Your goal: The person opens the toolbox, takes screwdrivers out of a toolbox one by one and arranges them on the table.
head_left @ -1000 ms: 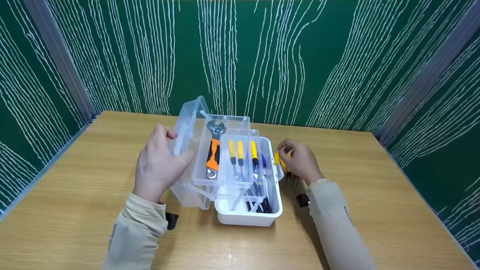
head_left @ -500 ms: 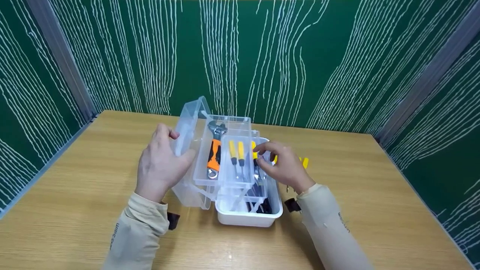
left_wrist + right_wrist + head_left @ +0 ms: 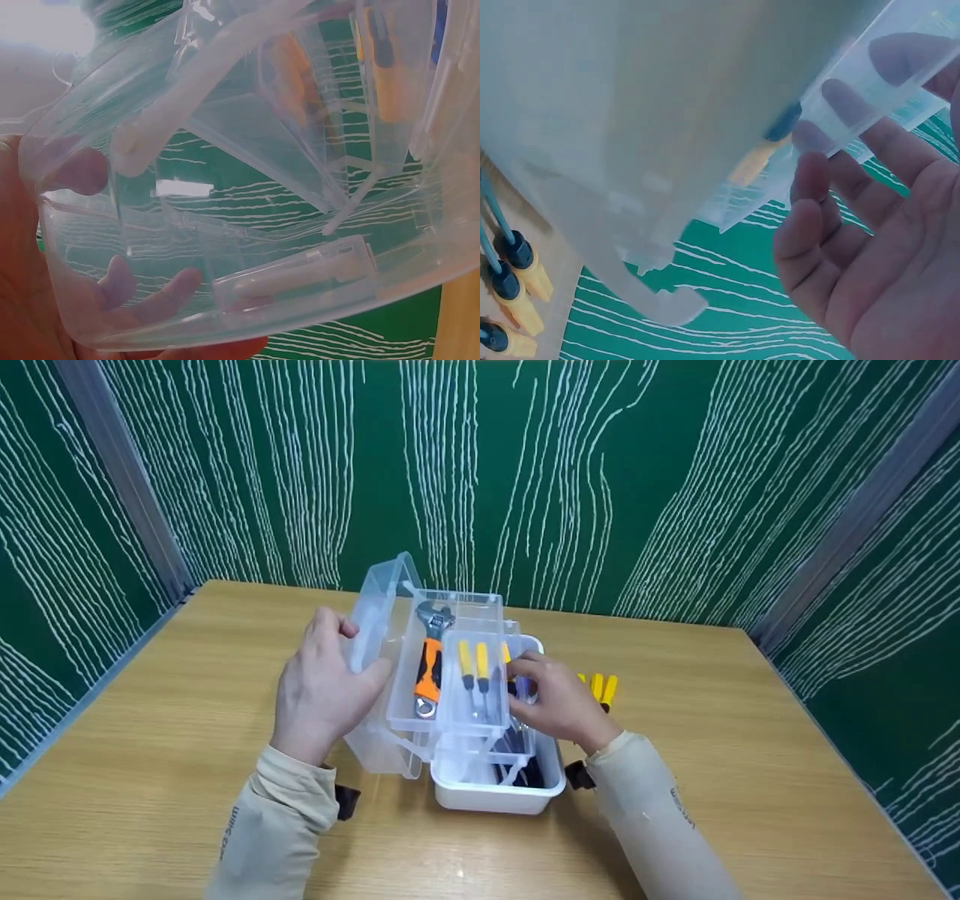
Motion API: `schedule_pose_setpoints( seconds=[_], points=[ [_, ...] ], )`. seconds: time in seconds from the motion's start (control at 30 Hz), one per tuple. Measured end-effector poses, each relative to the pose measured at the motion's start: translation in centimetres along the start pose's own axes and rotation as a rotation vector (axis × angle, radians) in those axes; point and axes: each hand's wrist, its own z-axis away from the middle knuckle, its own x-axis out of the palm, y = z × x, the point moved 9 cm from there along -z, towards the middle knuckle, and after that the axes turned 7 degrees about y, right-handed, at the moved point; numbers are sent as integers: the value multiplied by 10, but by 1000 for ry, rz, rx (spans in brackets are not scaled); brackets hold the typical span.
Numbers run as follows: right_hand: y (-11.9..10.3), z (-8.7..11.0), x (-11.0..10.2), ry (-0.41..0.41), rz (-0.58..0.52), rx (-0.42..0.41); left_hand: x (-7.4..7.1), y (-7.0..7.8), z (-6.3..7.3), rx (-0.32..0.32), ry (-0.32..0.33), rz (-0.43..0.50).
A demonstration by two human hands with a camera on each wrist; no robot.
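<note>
A clear-lidded toolbox with a white base (image 3: pixel 491 799) stands mid-table, its lid (image 3: pixel 371 607) tipped up to the left and its trays fanned out. My left hand (image 3: pixel 319 690) grips the lid's edge, fingers showing through the plastic in the left wrist view. My right hand (image 3: pixel 562 701) reaches over the box's right side at the lower tray (image 3: pixel 517 746), thumb and fingertips apart behind clear plastic in the right wrist view. Close to its fingers is a yellow-handled screwdriver (image 3: pixel 506 651), mostly covered. An orange adjustable wrench (image 3: pixel 429 667) and two yellow-handled screwdrivers (image 3: pixel 474 664) lie in the upper trays.
Three yellow-handled screwdrivers (image 3: pixel 517 300) lie on the table to the right of the box. Black-handled tools (image 3: pixel 531 774) sit in the base. Green walls with white lines enclose the wooden table (image 3: pixel 697 765) at the back and sides.
My right hand has come from the screwdrivers on the table, left over the box's rim, and lower toward the lower tray. My left hand stays on the lid.
</note>
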Motion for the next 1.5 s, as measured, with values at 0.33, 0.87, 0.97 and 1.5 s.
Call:
schedule_pose_setpoints(
  seconds=[0.33,0.87,0.97,1.5],
  points=[
    [4,0,10,-55,27,47,0,0,0,6,4,-14],
    [5,2,14,-103,36,64,0,0,0,4,7,-6],
    [6,2,15,-112,40,73,0,0,0,0,0,-6],
    [5,2,13,-62,17,87,1,0,0,3,7,-12]
  ],
)
